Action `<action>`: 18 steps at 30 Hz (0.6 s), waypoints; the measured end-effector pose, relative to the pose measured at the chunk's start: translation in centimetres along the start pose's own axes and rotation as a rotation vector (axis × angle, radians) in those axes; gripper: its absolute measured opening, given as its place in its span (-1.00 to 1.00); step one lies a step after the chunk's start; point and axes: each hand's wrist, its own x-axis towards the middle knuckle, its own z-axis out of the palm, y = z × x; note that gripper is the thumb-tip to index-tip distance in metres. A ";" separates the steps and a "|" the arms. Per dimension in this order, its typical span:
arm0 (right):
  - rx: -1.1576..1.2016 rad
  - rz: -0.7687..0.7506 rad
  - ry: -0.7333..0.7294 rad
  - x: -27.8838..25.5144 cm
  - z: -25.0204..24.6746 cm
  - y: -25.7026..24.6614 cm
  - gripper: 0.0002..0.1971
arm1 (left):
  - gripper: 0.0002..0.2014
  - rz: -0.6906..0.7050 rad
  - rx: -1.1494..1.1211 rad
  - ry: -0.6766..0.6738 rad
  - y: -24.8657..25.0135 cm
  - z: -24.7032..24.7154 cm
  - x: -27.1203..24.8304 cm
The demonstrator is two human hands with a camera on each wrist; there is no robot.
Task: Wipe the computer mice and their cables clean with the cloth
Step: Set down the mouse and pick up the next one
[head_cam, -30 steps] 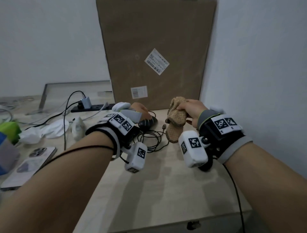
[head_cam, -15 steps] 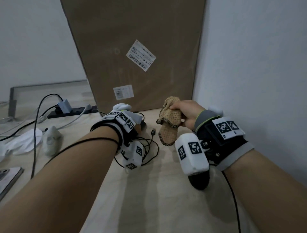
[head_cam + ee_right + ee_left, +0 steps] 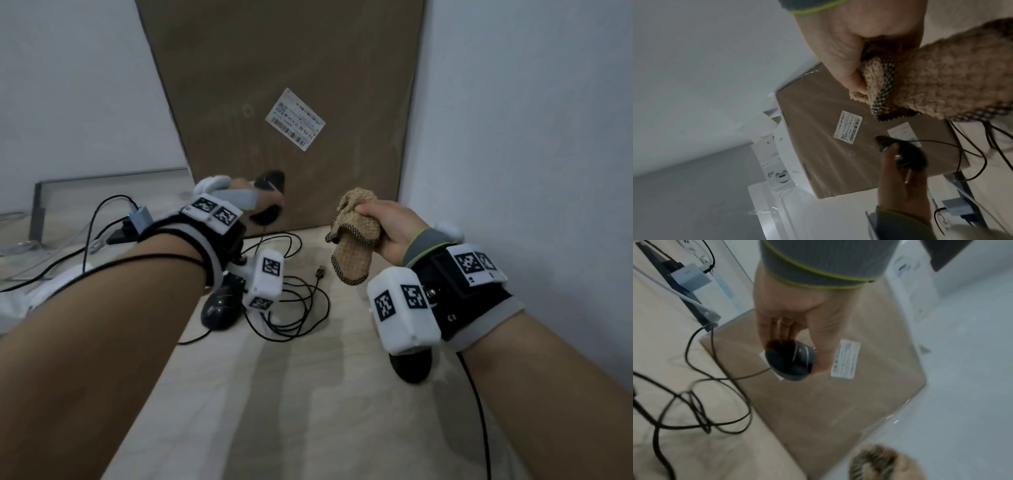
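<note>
My left hand (image 3: 250, 200) grips a black mouse (image 3: 270, 192) raised in front of the cardboard box; its cable (image 3: 274, 236) trails down to a tangle of black cables (image 3: 294, 308) on the table. In the left wrist view the fingers and thumb wrap that mouse (image 3: 791, 360). A second black mouse (image 3: 221, 305) lies on the table under my left wrist, with a USB plug (image 3: 320, 272) nearby. To the right, held above the table, my right hand (image 3: 387, 222) grips a bunched tan cloth (image 3: 354, 240); the cloth (image 3: 937, 81) does not touch the mouse.
A tall cardboard box (image 3: 291, 85) leans against the back wall. A white wall (image 3: 513, 137) closes the right side. At back left sits a power strip with an adapter (image 3: 138, 217) and more cables. White tissue (image 3: 20, 301) lies far left. The wooden table (image 3: 308, 394) stretches toward me.
My left hand has lifted the black mouse off the table and up before the box. The right hand still holds the cloth. The second mouse has come into view.
</note>
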 end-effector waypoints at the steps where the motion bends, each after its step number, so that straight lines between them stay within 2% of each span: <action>1: 0.026 -0.028 0.011 -0.5 0.3 -0.1 -0.64 | -0.39 -0.007 -0.078 0.054 0.7 -1.3 -0.7; 2: 0.055 -0.052 0.018 -0.7 0.5 -0.2 -0.64 | -0.40 0.006 -0.160 0.106 1.1 -2.1 -1.3; 3: 0.079 -0.072 0.014 -1.2 0.9 -0.3 -0.67 | -0.42 0.010 -0.287 0.105 1.4 -2.9 -2.7; 5: 0.110 -0.091 -0.018 -2.1 1.6 -0.2 -0.81 | -0.52 0.014 -0.568 0.033 0.3 -3.0 -5.0; 7: 0.102 -0.086 -0.065 -3.0 2.3 0.3 -0.89 | -0.72 -0.013 -0.780 -0.056 -1.8 -2.2 -7.0; 10: 0.068 -0.062 -0.125 -4.3 3.4 1.9 -0.87 | -0.76 -0.077 -0.890 -0.141 -5.8 -0.4 -9.2; 13: 0.050 -0.041 -0.146 -4.9 3.8 3.4 -0.78 | -0.79 -0.127 -1.003 -0.211 -8.3 1.6 -11.0; 18: 0.065 -0.051 -0.166 -5.2 4.4 6.5 -0.83 | -0.84 -0.102 -1.102 -0.274 -10.5 3.9 -13.2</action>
